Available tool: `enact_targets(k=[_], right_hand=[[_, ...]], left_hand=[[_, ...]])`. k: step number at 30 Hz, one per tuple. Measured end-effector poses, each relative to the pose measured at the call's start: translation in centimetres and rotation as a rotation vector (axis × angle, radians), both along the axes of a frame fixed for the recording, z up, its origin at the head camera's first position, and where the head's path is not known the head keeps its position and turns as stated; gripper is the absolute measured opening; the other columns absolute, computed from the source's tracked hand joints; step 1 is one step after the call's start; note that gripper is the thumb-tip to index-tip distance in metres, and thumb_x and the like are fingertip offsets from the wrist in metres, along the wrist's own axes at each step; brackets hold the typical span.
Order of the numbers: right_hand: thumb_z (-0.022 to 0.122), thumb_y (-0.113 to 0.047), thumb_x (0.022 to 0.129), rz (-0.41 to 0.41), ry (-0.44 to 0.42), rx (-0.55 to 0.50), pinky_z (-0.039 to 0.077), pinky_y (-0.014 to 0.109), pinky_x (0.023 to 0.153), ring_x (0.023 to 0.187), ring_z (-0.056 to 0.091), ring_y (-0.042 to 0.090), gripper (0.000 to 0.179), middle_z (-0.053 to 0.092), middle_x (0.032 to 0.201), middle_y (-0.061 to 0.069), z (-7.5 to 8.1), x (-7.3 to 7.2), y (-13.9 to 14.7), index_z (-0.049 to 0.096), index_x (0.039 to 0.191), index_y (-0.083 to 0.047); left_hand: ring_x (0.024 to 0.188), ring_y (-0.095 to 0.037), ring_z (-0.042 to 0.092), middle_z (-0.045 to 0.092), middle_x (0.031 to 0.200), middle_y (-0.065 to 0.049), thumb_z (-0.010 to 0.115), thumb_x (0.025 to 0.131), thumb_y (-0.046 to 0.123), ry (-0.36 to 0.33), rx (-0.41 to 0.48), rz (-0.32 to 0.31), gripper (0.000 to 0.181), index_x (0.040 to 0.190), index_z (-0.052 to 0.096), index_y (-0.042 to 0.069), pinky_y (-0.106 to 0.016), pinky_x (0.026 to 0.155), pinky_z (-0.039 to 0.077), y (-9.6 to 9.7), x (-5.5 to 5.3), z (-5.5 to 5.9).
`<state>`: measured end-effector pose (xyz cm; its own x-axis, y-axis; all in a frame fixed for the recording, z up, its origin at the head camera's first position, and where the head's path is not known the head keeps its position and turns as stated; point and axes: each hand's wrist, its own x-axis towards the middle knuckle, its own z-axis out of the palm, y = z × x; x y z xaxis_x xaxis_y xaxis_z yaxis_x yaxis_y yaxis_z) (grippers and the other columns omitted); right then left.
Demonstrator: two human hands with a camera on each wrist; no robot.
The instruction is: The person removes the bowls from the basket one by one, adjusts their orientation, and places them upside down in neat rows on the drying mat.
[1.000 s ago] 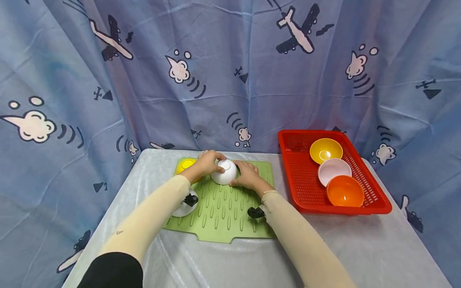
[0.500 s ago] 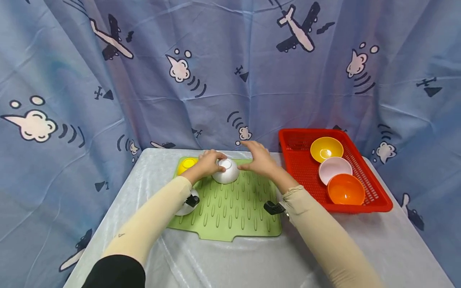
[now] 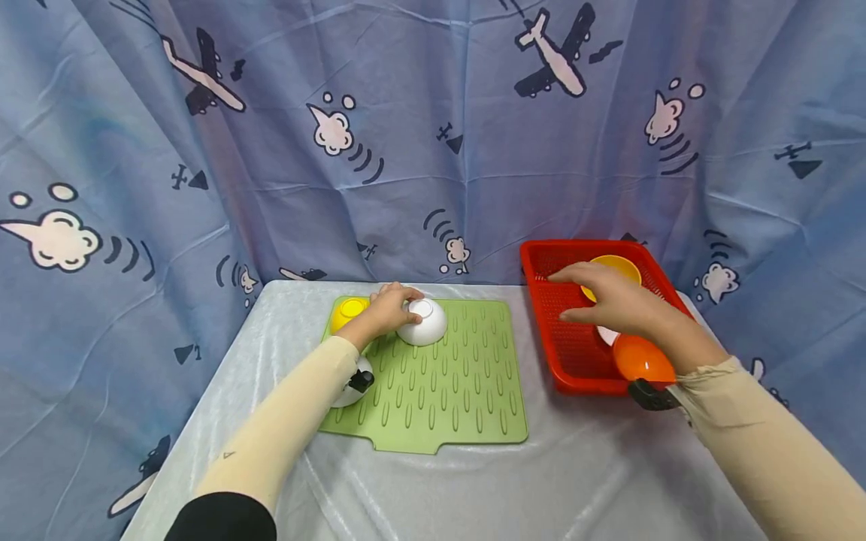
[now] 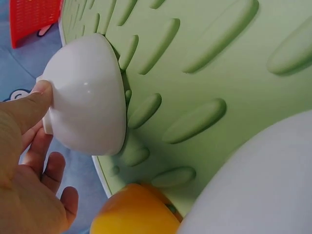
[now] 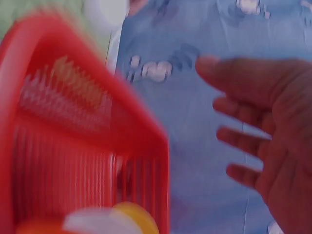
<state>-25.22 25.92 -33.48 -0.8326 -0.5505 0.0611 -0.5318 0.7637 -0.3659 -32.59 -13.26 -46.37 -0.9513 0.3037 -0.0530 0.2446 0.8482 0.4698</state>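
Observation:
A white bowl (image 3: 430,331) sits upside down on a green ridged mat (image 3: 446,409). My left hand (image 3: 380,312) pinches its foot ring between thumb and fingers, as the left wrist view shows from the side. Over the red basket (image 3: 549,359) hovers my right hand (image 3: 625,302), thumb and fingers spread and holding nothing. Inside that basket, partly covered by the hand, are a yellow bowl (image 3: 622,263), a pale pink bowl (image 3: 607,335) and an orange bowl (image 3: 643,361), their rims overlapping.
An upturned yellow bowl (image 3: 343,314) stands at the mat's back left corner. Another white bowl (image 3: 350,394) lies near the mat's left edge, partly hidden by my left wrist. A blue patterned curtain (image 3: 379,150) hangs behind the pale-covered table (image 3: 473,496).
My right hand has left the white bowl's side and swung right, across to the red basket. My left hand stays at the bowl, which has not moved.

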Motion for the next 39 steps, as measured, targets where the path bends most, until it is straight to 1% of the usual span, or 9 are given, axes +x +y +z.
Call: enact_targets(k=[4, 8, 14, 18, 21, 24, 27, 34, 39], right_hand=[[0.087, -0.021, 0.082, 0.01, -0.029, 0.035, 0.038, 0.062, 0.109, 0.132, 0.049, 0.037, 0.059, 0.061, 0.139, 0.013, -0.8, 0.6, 3.8, 0.064, 0.137, -0.012], [0.091, -0.023, 0.077, 0.017, -0.026, 0.06, 0.033, 0.067, 0.109, 0.132, 0.048, 0.037, 0.064, 0.062, 0.139, 0.011, -1.8, 0.9, 7.2, 0.066, 0.135, -0.017], [0.094, -0.018, 0.07, 0.004, 0.0, 0.066, 0.031, 0.072, 0.103, 0.131, 0.047, 0.042, 0.07, 0.064, 0.137, 0.013, -3.8, 0.9, 11.5, 0.066, 0.134, -0.015], [0.096, -0.016, 0.066, 0.008, 0.049, 0.046, 0.02, 0.075, 0.11, 0.129, 0.046, 0.046, 0.072, 0.064, 0.134, 0.018, -5.5, 1.1, 13.6, 0.066, 0.131, -0.011], [0.097, -0.018, 0.064, 0.01, 0.072, 0.037, 0.013, 0.073, 0.116, 0.129, 0.044, 0.046, 0.077, 0.061, 0.136, 0.019, -6.7, 1.1, 14.7, 0.064, 0.133, -0.011], [0.098, -0.02, 0.062, 0.003, 0.084, 0.049, 0.018, 0.072, 0.112, 0.131, 0.042, 0.046, 0.082, 0.059, 0.138, 0.02, -7.4, 0.8, 15.4, 0.062, 0.135, -0.011], [0.098, -0.021, 0.061, -0.016, 0.06, 0.077, 0.023, 0.072, 0.106, 0.132, 0.041, 0.046, 0.085, 0.057, 0.14, 0.02, -7.6, 0.6, 15.8, 0.06, 0.137, -0.011], [0.097, -0.027, 0.062, -0.055, -0.036, 0.151, 0.021, 0.073, 0.106, 0.136, 0.037, 0.046, 0.091, 0.055, 0.144, 0.022, -7.7, 0.2, 16.1, 0.058, 0.142, -0.011], [0.098, -0.031, 0.06, -0.041, -0.03, 0.203, 0.023, 0.07, 0.104, 0.134, 0.038, 0.046, 0.095, 0.055, 0.143, 0.022, -8.0, 0.4, 16.2, 0.058, 0.143, -0.008]], left_hand=[[0.124, -0.026, 0.048, 0.061, 0.131, -0.004, 0.08, 0.089, 0.031, 0.0, 0.01, 0.001, 0.054, 0.139, 0.065, 0.02, -0.049, 0.101, 0.031, -0.1, 0.0, 0.0], [0.127, -0.028, 0.047, 0.063, 0.133, -0.004, 0.081, 0.089, 0.03, -0.006, 0.034, -0.002, 0.054, 0.139, 0.065, 0.019, -0.051, 0.103, 0.03, -0.2, -0.1, -0.1], [0.128, -0.028, 0.046, 0.063, 0.134, -0.005, 0.081, 0.089, 0.031, 0.001, 0.055, -0.004, 0.055, 0.14, 0.064, 0.019, -0.052, 0.102, 0.03, -0.3, -0.4, -0.4], [0.13, -0.028, 0.046, 0.062, 0.136, -0.004, 0.08, 0.089, 0.032, -0.015, 0.049, -0.003, 0.056, 0.141, 0.063, 0.021, -0.051, 0.104, 0.029, -0.2, -0.3, -0.6], [0.13, -0.027, 0.046, 0.061, 0.136, -0.004, 0.08, 0.089, 0.032, -0.022, 0.056, 0.01, 0.056, 0.141, 0.063, 0.021, -0.051, 0.106, 0.029, -0.3, -0.1, -0.6], [0.13, -0.028, 0.046, 0.062, 0.135, -0.004, 0.081, 0.088, 0.031, -0.013, 0.069, 0.019, 0.055, 0.14, 0.064, 0.021, -0.051, 0.107, 0.028, -0.4, 0.0, -0.5], [0.129, -0.028, 0.047, 0.062, 0.134, -0.005, 0.081, 0.088, 0.031, -0.006, 0.073, 0.021, 0.055, 0.14, 0.064, 0.021, -0.052, 0.107, 0.028, -0.3, 0.0, -0.3], [0.131, -0.028, 0.046, 0.061, 0.135, -0.005, 0.081, 0.088, 0.031, -0.005, 0.075, 0.023, 0.055, 0.14, 0.064, 0.02, -0.052, 0.106, 0.028, -0.4, -0.1, -0.3], [0.132, -0.027, 0.045, 0.061, 0.136, -0.004, 0.081, 0.088, 0.032, -0.013, 0.058, 0.034, 0.055, 0.14, 0.064, 0.022, -0.052, 0.107, 0.028, -0.2, -0.2, -0.8]])
